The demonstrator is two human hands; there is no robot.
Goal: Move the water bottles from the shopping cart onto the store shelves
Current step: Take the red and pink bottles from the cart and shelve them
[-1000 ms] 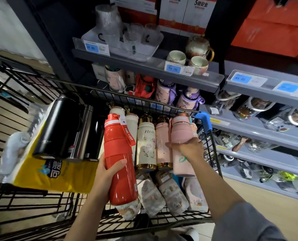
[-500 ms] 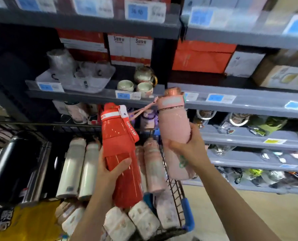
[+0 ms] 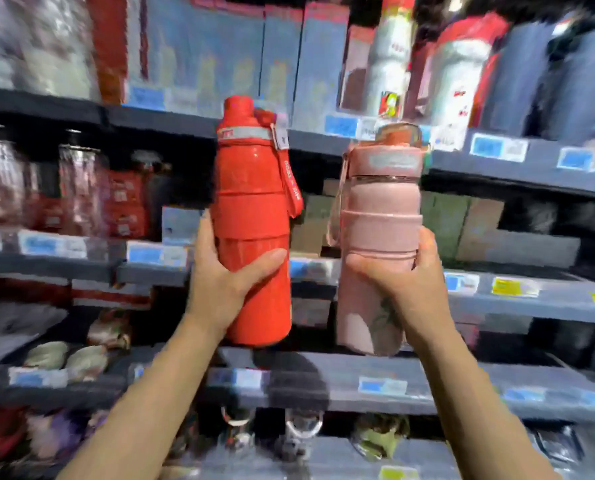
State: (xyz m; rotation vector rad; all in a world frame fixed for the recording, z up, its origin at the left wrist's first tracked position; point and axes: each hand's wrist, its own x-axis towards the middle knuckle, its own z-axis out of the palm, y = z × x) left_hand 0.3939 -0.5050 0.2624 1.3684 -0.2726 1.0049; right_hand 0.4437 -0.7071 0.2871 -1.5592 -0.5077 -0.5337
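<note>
My left hand (image 3: 220, 282) grips a tall red water bottle (image 3: 252, 188) around its lower half and holds it upright in front of the store shelves. A red strap with a tag hangs from its cap. My right hand (image 3: 407, 282) grips a pink water bottle (image 3: 381, 216) around its middle, also upright, just right of the red one. Both bottles are raised at the level of a grey shelf (image 3: 497, 168). The shopping cart is out of view. The picture is blurred by motion.
Grey shelves (image 3: 64, 261) with blue price tags run across the whole view in several tiers. Boxed goods and flasks (image 3: 393, 53) stand on the upper tier, jars (image 3: 77, 178) at the left, cardboard boxes (image 3: 479, 223) behind the pink bottle, cups (image 3: 81, 362) lower left.
Both hands have lifted the red and pink bottles out of the cart and up in front of the shelves. The view has swung upward, so the cart has dropped out of sight.
</note>
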